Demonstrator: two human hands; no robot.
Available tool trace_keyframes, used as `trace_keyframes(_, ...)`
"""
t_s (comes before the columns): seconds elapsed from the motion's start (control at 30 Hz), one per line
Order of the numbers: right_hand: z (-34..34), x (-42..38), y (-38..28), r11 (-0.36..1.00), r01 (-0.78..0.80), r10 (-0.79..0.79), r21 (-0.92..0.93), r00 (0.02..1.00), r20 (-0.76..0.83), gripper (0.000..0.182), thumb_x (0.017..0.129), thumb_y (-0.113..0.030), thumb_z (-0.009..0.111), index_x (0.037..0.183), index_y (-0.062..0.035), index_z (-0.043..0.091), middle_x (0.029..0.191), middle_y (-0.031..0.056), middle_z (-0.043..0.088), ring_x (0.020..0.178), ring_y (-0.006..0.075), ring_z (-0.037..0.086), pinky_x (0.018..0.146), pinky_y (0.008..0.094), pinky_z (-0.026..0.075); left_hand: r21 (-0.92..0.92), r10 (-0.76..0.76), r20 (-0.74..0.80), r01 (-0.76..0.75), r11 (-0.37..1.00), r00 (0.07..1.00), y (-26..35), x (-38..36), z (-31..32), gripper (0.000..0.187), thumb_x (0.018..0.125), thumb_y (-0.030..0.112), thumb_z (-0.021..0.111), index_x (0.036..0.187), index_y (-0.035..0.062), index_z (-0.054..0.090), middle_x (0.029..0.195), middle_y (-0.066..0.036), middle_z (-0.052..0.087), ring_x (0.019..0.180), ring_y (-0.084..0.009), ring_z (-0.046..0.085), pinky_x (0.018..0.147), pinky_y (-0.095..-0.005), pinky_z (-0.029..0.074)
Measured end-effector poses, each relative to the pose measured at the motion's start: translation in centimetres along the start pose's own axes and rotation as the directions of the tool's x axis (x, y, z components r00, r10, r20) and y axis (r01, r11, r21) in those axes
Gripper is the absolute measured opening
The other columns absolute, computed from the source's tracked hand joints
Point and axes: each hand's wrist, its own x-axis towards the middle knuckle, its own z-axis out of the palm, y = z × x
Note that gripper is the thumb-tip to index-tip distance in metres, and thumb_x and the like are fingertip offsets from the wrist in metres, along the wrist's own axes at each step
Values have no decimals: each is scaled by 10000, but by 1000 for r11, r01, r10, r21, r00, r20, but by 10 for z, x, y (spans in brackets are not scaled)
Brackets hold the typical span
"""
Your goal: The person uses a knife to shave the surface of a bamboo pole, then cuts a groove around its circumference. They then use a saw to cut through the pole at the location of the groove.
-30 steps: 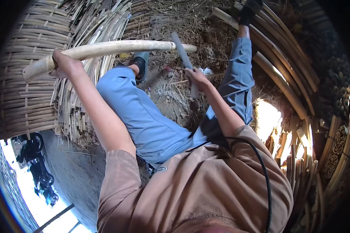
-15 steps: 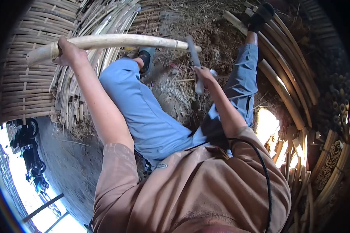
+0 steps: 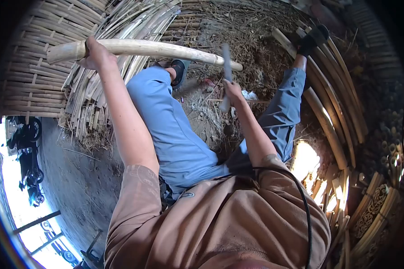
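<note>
Across the upper left of the frame, your left hand (image 3: 98,56) is wrapped around a pale, smooth, gently curved bamboo pole (image 3: 152,47) near its thicker end. Just above centre, your right hand (image 3: 232,92) is clamped around a straight, slim grey blade (image 3: 227,62), which crosses the pole's thin end; whether they touch, you cannot tell. Behind the pole at upper left lie a heap of split, splintery slats (image 3: 87,116) and a ribbed woven mat (image 3: 31,85). Rounded, glossy poles (image 3: 325,125) lie side by side at right.
</note>
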Motion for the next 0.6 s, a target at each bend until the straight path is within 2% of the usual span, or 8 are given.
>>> trace_keyframes(0.03,-1,60,64,993,-73,75,95,997,-20,301,1022,-339,612,951,-47,593,636,42,564,482,190,560,450,383,477,-4,12,-6,-12,1000,1000,3,-4,1,872,860,53,698,1545,-17,163,1479,-224,474,1302,-316,562,1102,-430,512)
trace_keyframes(0.1,-9,54,65,989,-145,147,22,984,-105,293,1027,-323,601,964,-37,590,637,46,567,487,196,562,462,373,480,1,21,-6,-21,1000,1000,5,-9,3,878,856,56,702,1543,-18,160,1468,-235,474,1291,-318,569,1096,-423,516)
trace_keyframes(0.2,10,-5,7,986,4,-25,165,992,127,283,1032,-305,580,958,-32,579,644,47,573,502,182,575,469,370,479,-36,-2,16,3,999,1000,12,-12,12,900,838,47,715,1531,-24,145,1437,-246,482,1260,-320,587,1057,-416,548)
trace_keyframes(0.23,15,-6,-2,996,84,-86,24,990,114,287,1031,-311,588,948,-36,580,658,45,586,510,173,581,469,363,475,-41,-8,13,8,999,1000,11,-14,11,908,834,44,719,1529,-26,139,1432,-246,484,1256,-319,589,1050,-417,554)
trace_keyframes(0.37,-23,3,15,980,193,-183,-38,966,181,265,1024,-286,603,947,-35,577,649,36,563,474,155,546,446,351,465,-59,30,72,-25,998,997,9,-15,11,992,820,29,730,1554,-17,64,1430,-236,481,1233,-307,594,1053,-423,556)
trace_keyframes(0.43,-41,13,33,998,9,-21,61,980,200,249,1023,-280,602,969,-39,572,648,45,557,469,160,536,445,352,469,-66,60,63,-55,996,996,-1,-3,6,1007,820,54,741,1553,-15,52,1417,-232,490,1205,-309,606,1025,-433,566)
trace_keyframes(0.53,-28,38,54,964,-167,158,206,986,56,258,1019,-273,602,982,-18,603,653,51,568,474,176,551,450,366,479,-45,76,66,-73,996,995,-3,-3,3,980,820,99,760,1518,-29,84,1384,-230,509,1144,-304,634,932,-454,597)
trace_keyframes(0.6,2,26,38,952,-174,170,251,985,40,304,1018,-301,603,962,-3,600,651,53,576,477,189,565,455,368,487,-53,49,72,-46,998,996,7,-17,9,983,819,49,731,1548,-9,75,1412,-227,493,1199,-300,609,1011,-431,570)
